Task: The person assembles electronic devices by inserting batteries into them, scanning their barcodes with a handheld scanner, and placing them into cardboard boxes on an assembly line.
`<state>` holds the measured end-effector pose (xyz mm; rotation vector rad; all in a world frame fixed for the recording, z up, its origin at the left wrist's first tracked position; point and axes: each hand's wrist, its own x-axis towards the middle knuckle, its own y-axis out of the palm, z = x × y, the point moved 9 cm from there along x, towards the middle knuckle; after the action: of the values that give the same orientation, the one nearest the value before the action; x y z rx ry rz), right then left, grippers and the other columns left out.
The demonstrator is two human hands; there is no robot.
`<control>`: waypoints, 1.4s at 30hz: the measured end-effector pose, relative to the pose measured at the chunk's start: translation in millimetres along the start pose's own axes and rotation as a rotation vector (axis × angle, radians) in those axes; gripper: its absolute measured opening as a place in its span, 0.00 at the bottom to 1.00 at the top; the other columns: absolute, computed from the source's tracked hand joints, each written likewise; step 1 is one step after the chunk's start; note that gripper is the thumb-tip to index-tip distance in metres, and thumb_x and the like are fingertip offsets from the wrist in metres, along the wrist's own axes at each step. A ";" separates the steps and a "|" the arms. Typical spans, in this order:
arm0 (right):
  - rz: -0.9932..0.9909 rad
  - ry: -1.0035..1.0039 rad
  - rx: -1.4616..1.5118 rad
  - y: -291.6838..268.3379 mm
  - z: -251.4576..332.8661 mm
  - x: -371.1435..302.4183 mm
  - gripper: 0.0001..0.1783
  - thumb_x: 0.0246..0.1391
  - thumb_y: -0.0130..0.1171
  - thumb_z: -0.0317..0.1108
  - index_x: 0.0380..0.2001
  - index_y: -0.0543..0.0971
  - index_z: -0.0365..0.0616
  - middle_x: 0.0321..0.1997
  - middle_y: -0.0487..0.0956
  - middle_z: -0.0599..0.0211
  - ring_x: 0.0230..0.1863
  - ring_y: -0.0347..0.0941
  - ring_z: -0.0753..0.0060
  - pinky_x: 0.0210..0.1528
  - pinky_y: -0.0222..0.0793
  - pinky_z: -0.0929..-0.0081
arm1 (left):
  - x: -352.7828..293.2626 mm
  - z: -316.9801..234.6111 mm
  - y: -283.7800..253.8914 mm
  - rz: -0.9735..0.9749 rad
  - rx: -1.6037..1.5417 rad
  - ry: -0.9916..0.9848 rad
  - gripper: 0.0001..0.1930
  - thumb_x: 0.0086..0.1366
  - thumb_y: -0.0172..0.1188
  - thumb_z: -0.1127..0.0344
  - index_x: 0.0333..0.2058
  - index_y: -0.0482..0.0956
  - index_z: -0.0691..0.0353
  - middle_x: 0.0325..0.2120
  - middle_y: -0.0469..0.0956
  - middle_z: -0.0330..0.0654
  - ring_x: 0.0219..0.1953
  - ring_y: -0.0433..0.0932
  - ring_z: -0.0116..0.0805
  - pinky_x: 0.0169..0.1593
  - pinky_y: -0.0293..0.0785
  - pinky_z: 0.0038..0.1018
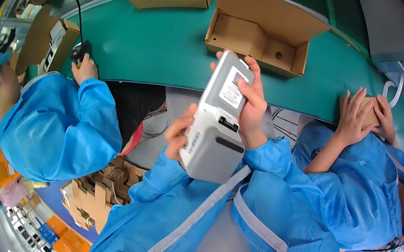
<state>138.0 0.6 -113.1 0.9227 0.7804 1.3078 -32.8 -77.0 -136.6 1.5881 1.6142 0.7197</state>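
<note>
Between my two hands I hold a grey and white handheld device (213,150), tilted, with its wide boxy end toward me. A white label with a printed code covers part of its narrow upper half. My left hand (179,132) grips the white lower left side, fingers closed against it. My right hand (253,99) wraps round the upper right edge, its thumb on the label. Just beyond the device, an opened cardboard box (299,62) with a folded cardboard insert stands on the green table (155,53), its lid tipped back.
Another open box (172,2) holding a similar device stands at the far side. At left a co-worker's hand (86,69) holds a black scanner (80,51) beside an open box (37,40). At right a co-worker's hands (356,116) rest on cardboard. Cardboard inserts (96,193) are piled lower left.
</note>
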 end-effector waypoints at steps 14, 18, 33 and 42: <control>0.067 0.238 -0.287 -21.6 1.0 -50.6 0.28 0.57 0.61 0.27 0.60 0.66 0.37 0.59 0.76 0.55 0.59 0.74 0.66 0.63 0.69 0.67 | 42.0 1.6 72.1 0.435 1.278 0.129 0.40 0.50 0.69 0.81 0.63 0.65 0.67 0.52 0.68 0.44 0.53 0.70 0.32 0.54 0.67 0.25; 0.075 0.232 -0.435 -24.2 -2.3 -63.4 0.23 0.62 0.58 0.28 0.58 0.66 0.38 0.56 0.77 0.58 0.58 0.73 0.70 0.61 0.69 0.68 | 38.5 6.1 61.6 0.431 1.288 0.079 0.34 0.47 0.77 0.75 0.55 0.75 0.65 0.38 0.74 0.40 0.33 0.69 0.30 0.38 0.71 0.23; 0.116 0.128 -0.514 -22.0 15.6 -66.2 0.21 0.64 0.57 0.31 0.57 0.67 0.37 0.57 0.76 0.56 0.58 0.73 0.70 0.59 0.70 0.70 | 21.4 -5.4 103.4 0.437 1.648 0.435 0.31 0.47 0.77 0.73 0.52 0.79 0.60 0.41 0.73 0.44 0.42 0.73 0.42 0.43 0.72 0.33; 0.118 0.148 -0.366 -31.8 15.4 -69.6 0.25 0.66 0.53 0.42 0.58 0.67 0.36 0.58 0.75 0.56 0.58 0.72 0.70 0.60 0.69 0.70 | 31.4 3.4 117.2 0.500 1.622 0.202 0.23 0.49 0.75 0.74 0.45 0.79 0.63 0.40 0.73 0.47 0.45 0.76 0.47 0.48 0.75 0.36</control>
<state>157.7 -71.0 -136.9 0.5904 0.5778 1.5731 38.4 -37.6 -46.5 3.1468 2.0410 -0.5154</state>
